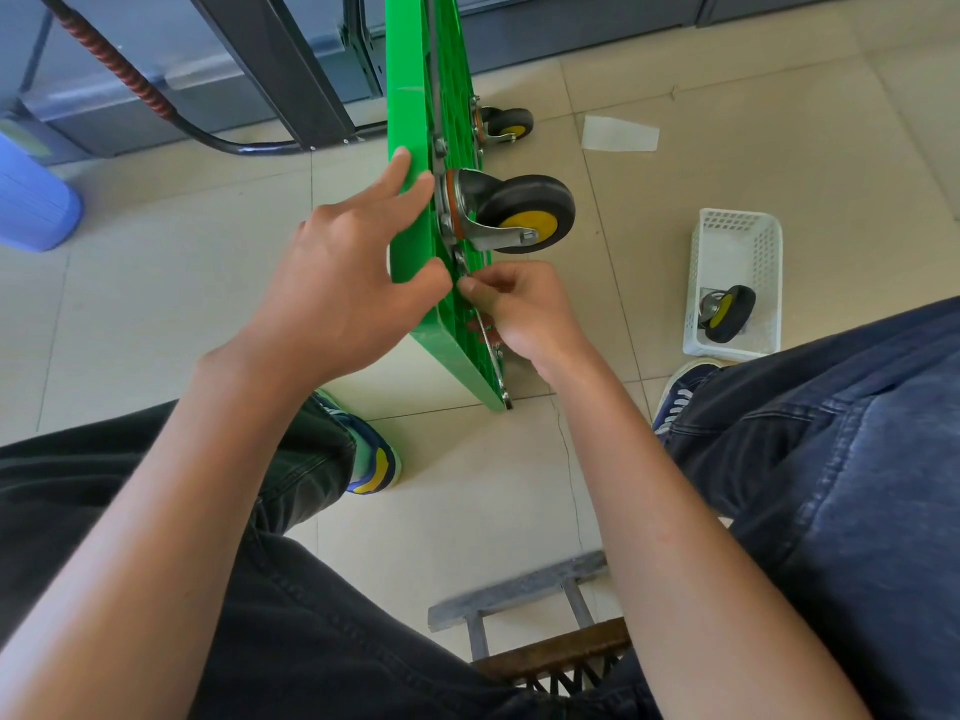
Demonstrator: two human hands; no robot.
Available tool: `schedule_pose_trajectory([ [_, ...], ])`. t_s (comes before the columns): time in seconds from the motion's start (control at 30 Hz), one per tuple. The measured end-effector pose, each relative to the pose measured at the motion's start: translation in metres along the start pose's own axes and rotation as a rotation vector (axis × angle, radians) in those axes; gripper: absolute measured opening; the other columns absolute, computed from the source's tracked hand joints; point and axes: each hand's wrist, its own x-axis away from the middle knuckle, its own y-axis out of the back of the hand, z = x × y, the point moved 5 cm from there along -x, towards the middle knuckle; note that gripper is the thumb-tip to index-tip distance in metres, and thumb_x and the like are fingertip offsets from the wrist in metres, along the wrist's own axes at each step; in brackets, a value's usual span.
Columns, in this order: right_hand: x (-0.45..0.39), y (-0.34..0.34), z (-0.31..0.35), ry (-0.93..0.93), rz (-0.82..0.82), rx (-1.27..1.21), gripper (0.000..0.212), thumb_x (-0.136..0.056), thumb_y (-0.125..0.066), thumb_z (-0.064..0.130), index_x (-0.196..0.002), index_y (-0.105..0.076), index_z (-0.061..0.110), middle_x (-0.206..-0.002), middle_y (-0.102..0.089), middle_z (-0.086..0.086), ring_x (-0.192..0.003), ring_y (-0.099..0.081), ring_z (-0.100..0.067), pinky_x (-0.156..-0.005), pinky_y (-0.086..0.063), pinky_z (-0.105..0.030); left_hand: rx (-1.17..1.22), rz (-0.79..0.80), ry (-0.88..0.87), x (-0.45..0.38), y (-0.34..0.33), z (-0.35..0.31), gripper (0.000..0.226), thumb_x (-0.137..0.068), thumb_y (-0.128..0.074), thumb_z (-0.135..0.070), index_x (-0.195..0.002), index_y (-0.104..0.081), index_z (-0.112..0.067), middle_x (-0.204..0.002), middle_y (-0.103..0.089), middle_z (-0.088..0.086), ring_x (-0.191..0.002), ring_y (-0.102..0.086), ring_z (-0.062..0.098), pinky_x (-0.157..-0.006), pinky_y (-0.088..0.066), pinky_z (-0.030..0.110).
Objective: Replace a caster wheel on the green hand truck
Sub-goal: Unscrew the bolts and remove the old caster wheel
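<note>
1. Truck (415, 122): stood on edge on the floor (519, 485) between the feet, underside facing right, caster (524, 213) bolted on near the middle.
2. Left hand (343, 283): fingers straight and spread, pressed flat on the deck's smooth face, thumb at the near edge; steadies only.
3. Right hand (524, 314): fingers curled, pinching something small at the plate's lower corner, probably a nut or bolt; too small to tell.
4. Likely handling: stiff plastic deck, light but tippy on edge; best held by the rim.
5. Spare wheel (727, 314): in the basket (774, 283), well apart to the right; rubber tyre grippy, steel fork the firm hold.
</note>
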Motion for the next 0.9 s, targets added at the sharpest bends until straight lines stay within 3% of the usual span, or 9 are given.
schedule_pose_trajectory([
  [0.07, -0.003, -0.001, -0.007, 0.118, -0.047, 0.068, 0.007, -0.097, -0.068, 0.015, -0.097, -0.075, 0.014, -0.089, -0.073, 0.002, -0.083, -0.071, -0.018, -0.075, -0.059, -0.032, -0.004, 0.000, -0.002, 0.000, 0.000, 0.000, 0.070, -0.084, -0.053, -0.039, -0.151, -0.046, -0.022, -0.162, -0.033, -0.003, -0.124, -0.059, 0.029, -0.100, -0.052, 0.050],
  [0.17, -0.005, -0.001, -0.013, 0.268, -0.135, 0.146, 0.016, -0.095, -0.067, 0.008, -0.109, -0.076, 0.010, -0.098, -0.072, 0.004, -0.094, -0.070, -0.017, -0.090, -0.057, -0.038, -0.012, 0.005, 0.000, 0.001, 0.001, -0.001, 0.070, -0.084, -0.052, -0.040, -0.151, -0.045, -0.023, -0.162, -0.032, -0.004, -0.121, -0.060, 0.029, -0.100, -0.052, 0.049],
  [0.23, -0.006, 0.000, -0.012, 0.381, -0.189, 0.217, 0.019, -0.093, -0.067, 0.008, -0.109, -0.077, 0.008, -0.100, -0.072, 0.000, -0.095, -0.068, -0.019, -0.090, -0.056, -0.039, -0.015, 0.006, -0.004, 0.001, 0.001, -0.001, 0.069, -0.084, -0.052, -0.040, -0.151, -0.045, -0.023, -0.162, -0.032, -0.003, -0.119, -0.061, 0.030, -0.099, -0.052, 0.048],
  [0.4, -0.007, 0.003, -0.014, 0.478, -0.221, 0.320, 0.018, -0.094, -0.068, 0.010, -0.109, -0.077, 0.007, -0.095, -0.067, 0.004, -0.087, -0.062, -0.010, -0.080, -0.048, -0.018, -0.025, 0.007, 0.002, 0.002, 0.002, -0.001, 0.070, -0.084, -0.052, -0.040, -0.151, -0.045, -0.023, -0.162, -0.032, -0.004, -0.116, -0.062, 0.033, -0.098, -0.052, 0.047],
  [0.53, -0.005, 0.003, -0.027, 0.352, -0.177, 0.314, 0.019, -0.096, -0.069, 0.015, -0.112, -0.078, 0.009, -0.101, -0.075, -0.004, -0.088, -0.064, -0.012, -0.080, -0.047, -0.010, -0.029, 0.013, 0.003, 0.002, 0.002, -0.002, 0.071, -0.084, -0.051, -0.040, -0.152, -0.045, -0.023, -0.163, -0.031, -0.004, -0.115, -0.063, 0.032, -0.099, -0.052, 0.045],
  [0.63, -0.004, 0.006, -0.035, 0.197, -0.125, 0.189, 0.020, -0.097, -0.068, 0.021, -0.109, -0.079, 0.010, -0.097, -0.078, -0.003, -0.085, -0.072, -0.020, -0.081, -0.060, -0.037, -0.027, 0.020, 0.002, 0.001, 0.002, -0.001, 0.070, -0.085, -0.052, -0.040, -0.152, -0.044, -0.023, -0.163, -0.031, -0.005, -0.117, -0.062, 0.032, -0.099, -0.052, 0.048],
  [0.7, -0.003, 0.009, -0.035, 0.067, -0.084, 0.075, 0.019, -0.097, -0.069, 0.020, -0.108, -0.077, 0.007, -0.095, -0.077, -0.007, -0.078, -0.074, -0.023, -0.074, -0.063, -0.043, -0.026, 0.023, -0.008, 0.002, 0.002, -0.001, 0.068, -0.087, -0.054, -0.037, -0.152, -0.044, -0.022, -0.163, -0.031, -0.003, -0.115, -0.063, 0.033, -0.098, -0.052, 0.048],
  [0.9, 0.010, 0.006, -0.017, -0.305, 0.146, -0.348, 0.023, -0.098, -0.067, 0.013, -0.104, -0.068, -0.010, -0.090, -0.070, -0.020, -0.063, -0.070, -0.023, -0.057, -0.062, -0.036, -0.023, 0.035, -0.015, 0.001, 0.001, -0.002, 0.069, -0.085, -0.050, -0.040, -0.151, -0.045, -0.020, -0.163, -0.030, -0.001, -0.114, -0.063, 0.031, -0.096, -0.054, 0.047],
])
